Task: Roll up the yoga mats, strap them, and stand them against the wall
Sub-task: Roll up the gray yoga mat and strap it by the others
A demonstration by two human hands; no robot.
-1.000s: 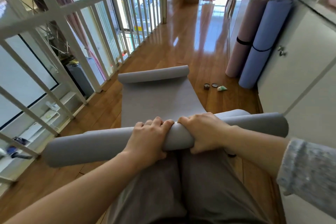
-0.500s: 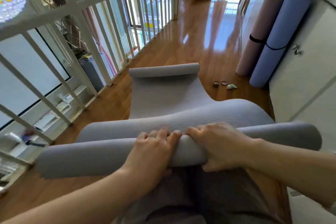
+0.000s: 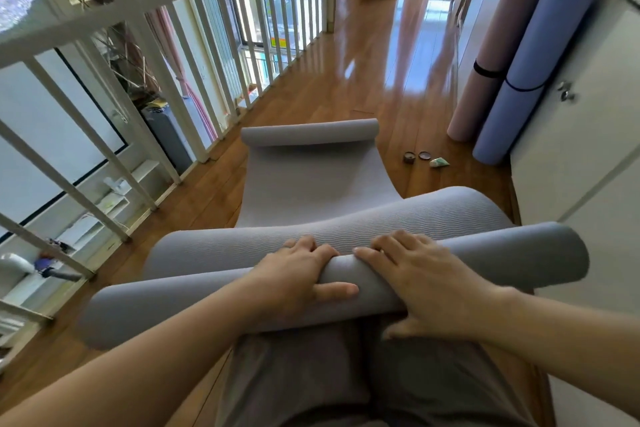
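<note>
A grey yoga mat (image 3: 311,177) lies on the wooden floor, partly rolled; its near end forms a thick roll (image 3: 502,253) across my lap, and its far end curls up. My left hand (image 3: 298,274) rests on top of the roll with the thumb along the near side. My right hand (image 3: 426,281) presses on the roll beside it, fingers spread over the top. A slack fold of mat bulges just beyond the roll. A pink rolled mat (image 3: 491,59) and a blue rolled mat (image 3: 530,76), each strapped, stand against the right wall.
A white railing (image 3: 166,80) runs along the left over a drop. A white cabinet (image 3: 581,135) stands at the right. Three small objects (image 3: 424,158) lie on the floor near the standing mats. Shiny wooden floor (image 3: 381,55) stretches ahead.
The roll has turned forward and grown thicker, and a slack fold of mat has risen beyond it. My hands have shifted from gripping to lying flatter on top.
</note>
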